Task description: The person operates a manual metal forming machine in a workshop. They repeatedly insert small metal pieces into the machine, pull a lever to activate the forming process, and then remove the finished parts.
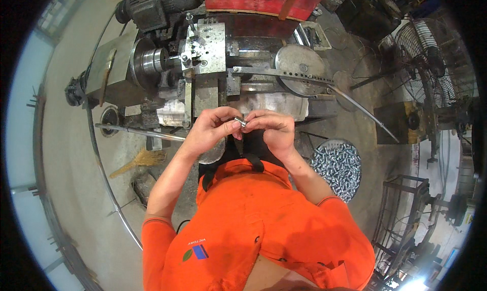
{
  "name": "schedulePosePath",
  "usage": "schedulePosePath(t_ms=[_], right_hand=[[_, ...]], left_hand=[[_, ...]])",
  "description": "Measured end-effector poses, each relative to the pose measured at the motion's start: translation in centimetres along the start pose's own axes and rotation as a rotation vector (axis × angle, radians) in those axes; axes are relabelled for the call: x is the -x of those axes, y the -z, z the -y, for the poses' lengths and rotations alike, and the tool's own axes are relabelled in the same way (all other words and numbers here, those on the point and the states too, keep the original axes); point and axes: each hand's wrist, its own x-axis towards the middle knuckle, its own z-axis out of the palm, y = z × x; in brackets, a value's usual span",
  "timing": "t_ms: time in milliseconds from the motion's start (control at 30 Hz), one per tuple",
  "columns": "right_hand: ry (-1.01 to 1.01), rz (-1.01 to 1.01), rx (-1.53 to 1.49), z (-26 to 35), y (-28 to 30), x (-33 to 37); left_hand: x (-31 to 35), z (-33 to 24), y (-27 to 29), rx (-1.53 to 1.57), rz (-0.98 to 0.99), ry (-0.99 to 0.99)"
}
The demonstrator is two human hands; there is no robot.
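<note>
A small shiny metal cylinder (240, 121) is pinched between my two hands, just in front of my body. My left hand (217, 127) grips it from the left with thumb and forefinger. From the right, the fingertips of my right hand (271, 129) close on its other end. Beyond my hands stands a lathe, with its round metal chuck (154, 60) at the left and a steel tool block (210, 46) near the middle. Whether the cylinder is hollow or threaded is too small to tell.
To my right a round container (335, 170) holds many small metal cylinders. A long lever (362, 108) slants out at the right of the lathe, and a metal bar (139, 132) reaches in from the left. A brush (108, 75) lies on the headstock; a fan (426, 63) stands far right.
</note>
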Motion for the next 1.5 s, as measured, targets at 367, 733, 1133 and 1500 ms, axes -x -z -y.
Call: schedulePosePath(t_ms=[367,733,1133,1500], right_hand=[[-0.262,-0.137,-0.271,0.2,-1.1,-0.2],[-0.159,-0.002,-0.116,-2.1,-0.7,-0.3],[0.004,-0.022,0.229,-1.3,-0.7,-0.5],[0.047,0.017,0.479,-0.2,-0.4,-0.6]], left_hand=[[0.0,0.1,-0.6,-0.628,-0.299,-0.294],[-0.1,0.8,0.0,-0.489,-0.288,-0.156],[-0.5,0.0,0.0,-0.79,-0.318,-0.407],[-0.5,0.1,1.1,-0.229,-0.512,-0.207]])
